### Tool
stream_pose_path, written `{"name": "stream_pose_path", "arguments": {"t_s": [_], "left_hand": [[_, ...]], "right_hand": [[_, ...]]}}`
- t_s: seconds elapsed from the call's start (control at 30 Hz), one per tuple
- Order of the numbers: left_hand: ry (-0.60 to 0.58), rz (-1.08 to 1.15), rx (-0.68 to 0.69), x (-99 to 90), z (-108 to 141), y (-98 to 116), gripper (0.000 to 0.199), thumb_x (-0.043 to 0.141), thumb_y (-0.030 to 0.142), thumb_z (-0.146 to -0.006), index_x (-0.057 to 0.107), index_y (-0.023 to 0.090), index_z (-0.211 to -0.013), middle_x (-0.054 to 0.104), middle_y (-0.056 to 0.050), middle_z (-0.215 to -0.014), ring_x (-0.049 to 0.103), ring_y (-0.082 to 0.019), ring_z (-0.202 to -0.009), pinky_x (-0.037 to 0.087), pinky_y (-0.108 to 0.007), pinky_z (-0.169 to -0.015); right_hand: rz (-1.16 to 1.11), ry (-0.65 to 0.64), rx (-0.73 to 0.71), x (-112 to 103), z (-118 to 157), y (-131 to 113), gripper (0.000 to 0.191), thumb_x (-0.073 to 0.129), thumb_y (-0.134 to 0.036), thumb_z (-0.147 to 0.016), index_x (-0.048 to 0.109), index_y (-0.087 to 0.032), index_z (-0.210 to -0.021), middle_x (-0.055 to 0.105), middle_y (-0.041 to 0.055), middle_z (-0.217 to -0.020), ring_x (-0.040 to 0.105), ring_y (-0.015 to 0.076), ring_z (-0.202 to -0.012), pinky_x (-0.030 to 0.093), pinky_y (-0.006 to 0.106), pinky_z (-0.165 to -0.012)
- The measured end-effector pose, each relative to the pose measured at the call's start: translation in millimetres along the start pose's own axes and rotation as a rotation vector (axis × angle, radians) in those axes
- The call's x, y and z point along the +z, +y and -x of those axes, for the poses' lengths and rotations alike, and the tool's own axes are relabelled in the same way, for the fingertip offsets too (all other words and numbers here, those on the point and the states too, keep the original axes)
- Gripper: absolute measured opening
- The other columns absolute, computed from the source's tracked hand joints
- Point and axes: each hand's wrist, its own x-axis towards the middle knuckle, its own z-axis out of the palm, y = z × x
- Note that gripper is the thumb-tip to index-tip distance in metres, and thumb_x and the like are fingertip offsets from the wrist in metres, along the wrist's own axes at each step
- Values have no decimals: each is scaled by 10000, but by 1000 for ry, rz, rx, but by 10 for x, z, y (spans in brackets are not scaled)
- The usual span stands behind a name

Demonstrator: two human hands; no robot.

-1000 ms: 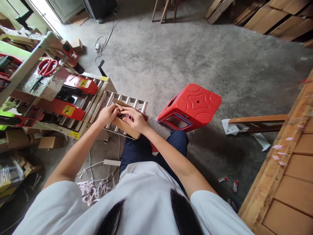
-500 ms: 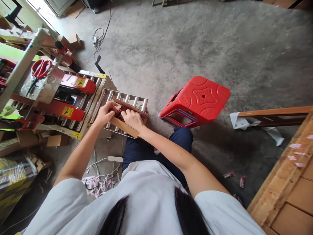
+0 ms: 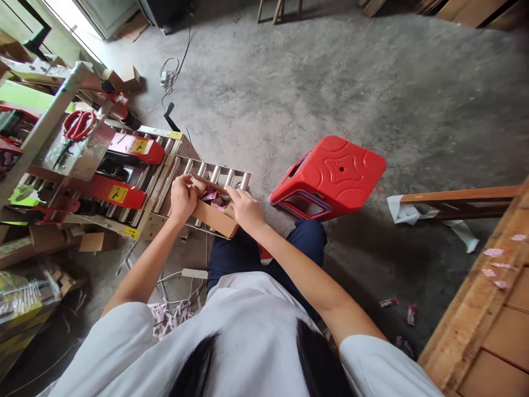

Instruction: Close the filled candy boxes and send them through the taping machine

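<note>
Box [image 3: 215, 218] sits open on the roller conveyor [image 3: 215, 174], shiny packets [image 3: 212, 197] inside, and here's my left hand [image 3: 183, 198] grasping its left end! My right hand [image 3: 247, 212] touches the right end; gripping or not, I can't tell. Red stool [image 3: 341, 170] stands rightward.

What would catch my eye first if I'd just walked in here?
Probably the bright red stool on the grey floor, just right of the middle. Next, the left hand and right hand, at opposite ends of an open cardboard box on metal rollers. Red scissors also stand out, on the machine at the left.
</note>
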Motion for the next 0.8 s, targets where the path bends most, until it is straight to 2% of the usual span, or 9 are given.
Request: {"name": "stream_pose_path", "arguments": {"t_s": [0.07, 0.13, 0.23, 0.3, 0.4, 0.57, 0.67, 0.73, 0.8], "left_hand": [[119, 26, 73, -67, 84, 76, 316, 436, 161, -876, 523, 154, -1179, 584, -152, -1114, 576, -250, -1040, 445, -424, -956], [215, 25, 164, -129, 218, 219, 315, 460, 191, -906, 513, 166, -1215, 569, -163, -1196, 547, -262, -1154, 398, -449, -1040], [196, 61, 214, -102, 414, 441, 398, 488, 246, -939, 452, 170, -1328, 525, -183, -1316, 484, -272, -1284, 350, -457, -1120], [177, 63, 136, 7, 463, 515, 522, 504, 290, -941, 366, 140, -1421, 444, -224, -1419, 409, -298, -1370, 309, -475, -1163], [202, 84, -10, 193, 408, 488, 667, 497, 334, -942, 229, 120, -1514, 285, -244, -1546, 246, -319, -1482, 214, -495, -1221], [335, 313, -109, 275, 286, 344, 570, 369, 372, -999, 243, 168, -1516, 299, -207, -1527, 404, -248, -1400, 325, -414, -1187], [403, 401, -214, 218, 315, 359, 598, 366, 467, -999, 259, 178, -1512, 299, -194, -1543, 386, -251, -1420, 310, -412, -1201], [362, 382, -224, 173, 412, 460, 613, 326, 512, -1005, 253, 199, -1527, 269, -169, -1585, 302, -249, -1480, 256, -421, -1231], [179, 313, -116, 151, 575, 639, 630, 254, 550, -1010, 249, 221, -1547, 249, -143, -1619, 218, -247, -1522, 195, -445, -1252]], "right_hand": [[34, -35, 75, 69, -33, -3, 404, 524, -227, -978, 545, -244, -1381, 687, 91, -1198, 670, 264, -1052, 547, 379, -899], [-14, -45, 91, 68, -75, -2, 375, 516, -292, -996, 564, -258, -1365, 697, 80, -1207, 683, 268, -1048, 552, 376, -888], [-200, -113, 43, -9, -98, 6, 406, 488, -330, -1014, 533, -253, -1409, 668, 65, -1298, 651, 246, -1164, 529, 359, -973], [-286, -155, -9, -45, -77, 2, 457, 488, -354, -1013, 488, -235, -1453, 612, 69, -1384, 599, 233, -1256, 492, 359, -1045], [-252, -105, -49, -26, -12, -23, 610, 554, -389, -972, 400, -151, -1512, 454, 132, -1526, 463, 269, -1395, 412, 412, -1145], [-107, -64, -77, 142, 167, -93, 677, 535, -365, -974, 300, -117, -1559, 323, 140, -1599, 401, 283, -1433, 385, 440, -1165], [26, -79, -133, 288, 287, -139, 791, 605, -479, -926, 310, -99, -1554, 220, 155, -1632, 256, 350, -1495, 215, 558, -1223], [30, -117, -144, 352, 307, -116, 790, 592, -500, -928, 317, -99, -1551, 170, 151, -1643, 136, 347, -1531, 99, 584, -1237], [-96, -189, -143, 352, 258, -12, 725, 563, -452, -946, 333, -116, -1546, 157, 147, -1646, 91, 326, -1542, 69, 580, -1238]]}}
